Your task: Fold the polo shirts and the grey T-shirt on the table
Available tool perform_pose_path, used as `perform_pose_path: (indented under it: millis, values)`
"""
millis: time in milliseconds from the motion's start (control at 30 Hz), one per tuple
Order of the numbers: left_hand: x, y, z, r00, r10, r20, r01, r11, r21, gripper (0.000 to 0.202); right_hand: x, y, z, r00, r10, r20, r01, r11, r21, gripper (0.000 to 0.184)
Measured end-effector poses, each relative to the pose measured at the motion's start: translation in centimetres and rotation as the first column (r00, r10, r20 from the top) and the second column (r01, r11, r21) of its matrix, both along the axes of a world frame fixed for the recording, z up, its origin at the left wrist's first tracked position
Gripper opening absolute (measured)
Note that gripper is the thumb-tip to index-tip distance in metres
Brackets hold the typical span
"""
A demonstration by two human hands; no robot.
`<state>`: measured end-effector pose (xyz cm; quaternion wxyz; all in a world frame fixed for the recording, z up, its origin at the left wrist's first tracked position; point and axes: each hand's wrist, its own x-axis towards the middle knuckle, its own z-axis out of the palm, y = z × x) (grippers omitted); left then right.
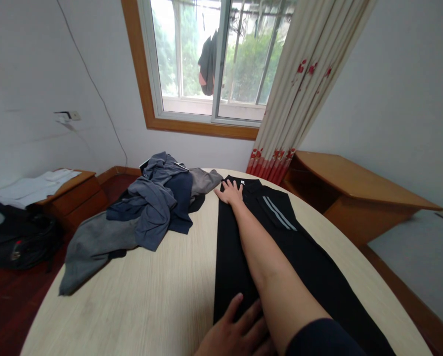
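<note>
My right hand (231,192) reaches far across the round table and lies flat, fingers spread, on the top end of a black garment (310,257). That garment has a collar-like top, a small white label and two grey stripes (280,213) on a folded part. Close to me, at the bottom of the view, my left hand (240,333) rests on the garment's near left side with its fingers apart. My right forearm partly covers those fingers. Left of the garment, a pile of crumpled grey and navy clothes (155,198) lies on the table.
The pale wooden table (162,296) has a curved edge. Beyond it are a window (214,64) and a long curtain (306,74). A wooden desk (355,178) stands at right. A low cabinet (73,195) with papers and a black bag (24,237) are at left.
</note>
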<state>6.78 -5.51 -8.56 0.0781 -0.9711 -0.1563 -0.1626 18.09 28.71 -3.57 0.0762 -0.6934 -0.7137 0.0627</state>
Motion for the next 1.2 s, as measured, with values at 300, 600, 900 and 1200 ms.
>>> perform_pose_path:
  millis: [300, 600, 900, 1200]
  values:
    - [-1.0, 0.3, 2.6, 0.997, 0.025, -0.070, -0.041, 0.971, -0.234, 0.048, -0.7, 1.0, 0.5, 0.999, -0.038, 0.022, 0.034, 0.990, 0.137, 0.069]
    - [-2.4, -1.1, 6.5, 1.000, 0.017, 0.000, -0.014, 0.811, -0.585, 0.087, -1.9, -7.0, 1.3, 0.997, 0.069, 0.032, -0.075, 0.948, 0.310, 0.055]
    - [-4.2, 0.0, 8.5, 0.864, 0.324, 0.386, -0.042, 0.810, -0.585, 0.042, 0.8, -24.3, 0.5, 0.946, 0.323, 0.029, -0.324, 0.942, 0.090, 0.058]
    - [-4.2, -0.1, 7.5, 0.834, 0.364, 0.414, -0.063, 0.808, -0.585, 0.035, -0.9, -43.7, 2.0, 0.839, 0.494, -0.229, -0.497, 0.867, 0.047, 0.064]
